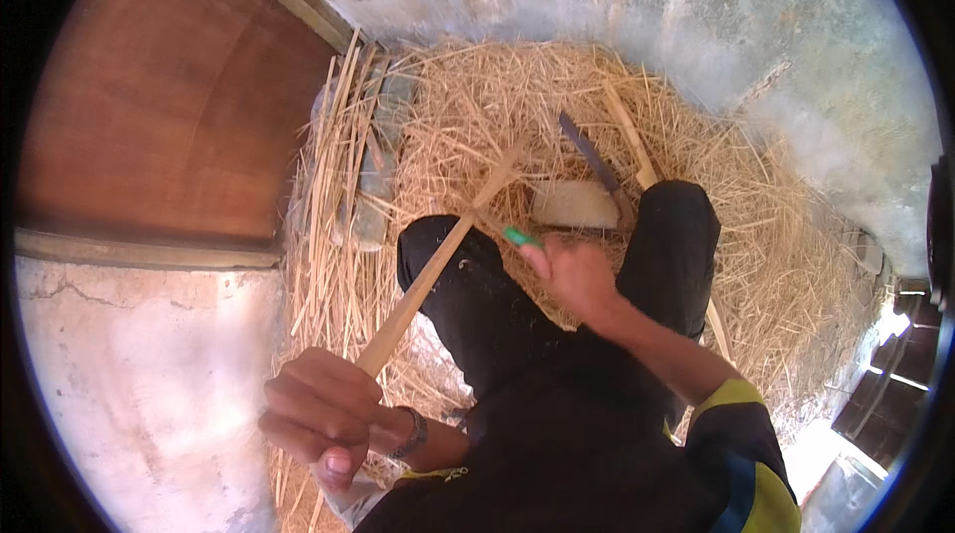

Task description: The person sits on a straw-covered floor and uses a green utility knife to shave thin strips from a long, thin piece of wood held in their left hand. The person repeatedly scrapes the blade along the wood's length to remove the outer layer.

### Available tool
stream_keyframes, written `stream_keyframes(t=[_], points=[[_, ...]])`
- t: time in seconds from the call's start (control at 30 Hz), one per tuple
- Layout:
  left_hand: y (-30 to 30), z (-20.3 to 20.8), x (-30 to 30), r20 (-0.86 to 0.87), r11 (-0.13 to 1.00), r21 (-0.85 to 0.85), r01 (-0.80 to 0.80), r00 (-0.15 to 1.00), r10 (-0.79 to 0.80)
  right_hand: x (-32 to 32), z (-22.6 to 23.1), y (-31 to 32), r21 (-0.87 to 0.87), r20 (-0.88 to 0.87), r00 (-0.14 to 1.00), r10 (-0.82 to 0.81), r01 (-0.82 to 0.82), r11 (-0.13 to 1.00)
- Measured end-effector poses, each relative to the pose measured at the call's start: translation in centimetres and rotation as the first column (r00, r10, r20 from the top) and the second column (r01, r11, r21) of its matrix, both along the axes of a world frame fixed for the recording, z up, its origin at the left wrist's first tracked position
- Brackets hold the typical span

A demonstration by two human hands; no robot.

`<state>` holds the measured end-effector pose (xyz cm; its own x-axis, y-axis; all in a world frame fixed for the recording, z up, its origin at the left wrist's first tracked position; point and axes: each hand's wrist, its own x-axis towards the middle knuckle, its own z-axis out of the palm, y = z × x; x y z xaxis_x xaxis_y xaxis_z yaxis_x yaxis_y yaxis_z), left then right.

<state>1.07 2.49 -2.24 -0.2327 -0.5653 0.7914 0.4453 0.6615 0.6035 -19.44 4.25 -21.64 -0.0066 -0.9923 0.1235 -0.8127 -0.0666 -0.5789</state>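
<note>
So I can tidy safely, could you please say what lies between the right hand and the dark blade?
In the head view, a pale block and straw lie between the right hand and the blade.

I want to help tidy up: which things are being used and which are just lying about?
Seem in use:
wooden strip, in the left fingers
green-handled tool, in the right fingers

Seem just lying about:
dark-bladed tool
pale block
straw-like shavings

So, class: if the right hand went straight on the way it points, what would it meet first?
Probably the wooden strip held by the left hand, though depth is unclear.
</note>
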Motion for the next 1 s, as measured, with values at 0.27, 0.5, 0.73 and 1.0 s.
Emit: stream_keyframes(t=[0.27, 0.5, 0.73, 1.0], points=[[0.9, 0.2, -0.7, 0.091, 0.999, -0.01, 0.049, 0.995, -0.048, -0.8, -1.8, -1.0, 0.09, -0.032, 0.995, -0.093, 0.095, 0.991], [-0.2, 0.5, -1.3, 0.109, 0.976, -0.067, 0.207, 0.974, -0.199, 0.1, 2.1, -0.8, -0.034, 0.221, 0.973, 0.074, -0.068, 0.997], [1.2, 0.3, -2.5, -0.025, 0.983, 0.017, -0.182, 0.983, 0.183, 1.9, 12.4, 4.5, 0.044, 0.526, 0.801, 0.284, -0.36, 0.932], [0.8, 0.1, -2.9, -0.072, 0.95, 0.03, -0.31, 0.947, 0.312, 1.3, 15.5, 4.0, 0.048, 0.445, 0.843, 0.302, -0.359, 0.932]])
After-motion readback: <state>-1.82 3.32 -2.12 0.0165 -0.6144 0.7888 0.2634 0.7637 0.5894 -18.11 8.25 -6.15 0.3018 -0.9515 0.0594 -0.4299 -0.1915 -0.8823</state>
